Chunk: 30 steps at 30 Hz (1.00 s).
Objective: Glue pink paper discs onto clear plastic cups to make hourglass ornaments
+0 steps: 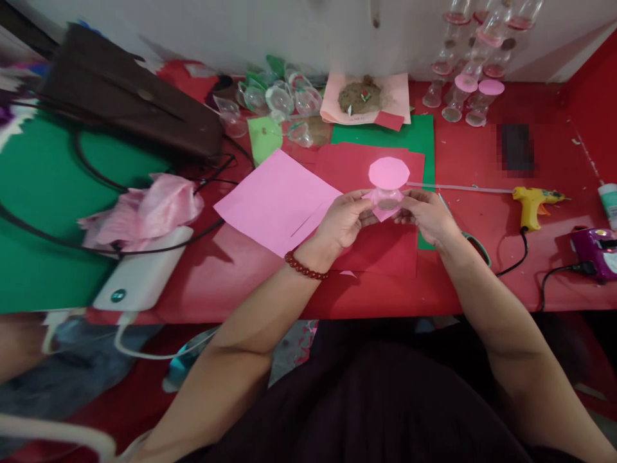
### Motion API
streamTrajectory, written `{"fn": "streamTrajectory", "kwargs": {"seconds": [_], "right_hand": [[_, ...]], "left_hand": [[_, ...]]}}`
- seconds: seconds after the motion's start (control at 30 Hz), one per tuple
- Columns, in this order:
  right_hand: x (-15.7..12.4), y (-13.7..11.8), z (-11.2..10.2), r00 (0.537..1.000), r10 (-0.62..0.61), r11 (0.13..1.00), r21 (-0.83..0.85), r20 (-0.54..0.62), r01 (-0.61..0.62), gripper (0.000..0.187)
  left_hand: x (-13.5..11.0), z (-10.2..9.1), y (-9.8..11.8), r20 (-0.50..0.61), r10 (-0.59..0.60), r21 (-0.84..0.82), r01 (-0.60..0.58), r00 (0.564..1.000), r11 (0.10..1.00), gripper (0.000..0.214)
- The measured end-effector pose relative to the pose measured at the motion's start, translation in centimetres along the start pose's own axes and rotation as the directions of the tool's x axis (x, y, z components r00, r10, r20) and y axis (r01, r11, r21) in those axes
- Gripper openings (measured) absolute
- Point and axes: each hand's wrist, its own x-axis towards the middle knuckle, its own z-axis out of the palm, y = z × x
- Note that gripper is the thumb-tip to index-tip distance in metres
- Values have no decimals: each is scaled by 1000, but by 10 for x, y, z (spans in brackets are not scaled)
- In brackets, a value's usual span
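Note:
My left hand (343,218) and my right hand (427,215) hold between them a small clear plastic cup (387,200) with a round pink paper lid (389,172) on top. Both hands pinch it from the sides, fingers closed, just above the red paper (385,251) on the table. A pink paper piece also shows under the cup between my fingers. A red bead bracelet (304,267) circles my left wrist. A large pink paper sheet (274,199) lies to the left of my hands.
A yellow glue gun (533,202) and a purple device (595,251) lie right. Scissors (475,241) sit under my right forearm. Several clear cups (279,99), lidded cups (470,90) and brown material on paper (364,96) stand at the back. A brown bag (125,96), pink fabric (144,209) and white power bank (139,273) lie left.

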Motion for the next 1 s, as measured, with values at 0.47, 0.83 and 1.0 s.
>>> {"fn": "streamTrajectory", "kwargs": {"seconds": [0.47, 0.83, 1.0], "right_hand": [[1, 5, 2, 996, -93, 994, 58, -12, 93, 14], [2, 6, 3, 988, -142, 987, 71, -56, 146, 17], [2, 9, 3, 991, -134, 989, 60, -27, 136, 17]], "left_hand": [[0, 1, -7, 42, 100, 1, -100, 994, 995, 23], [-4, 4, -8, 40, 114, -14, -114, 993, 993, 19], [-1, 3, -9, -19, 63, -28, -63, 998, 998, 22]]}}
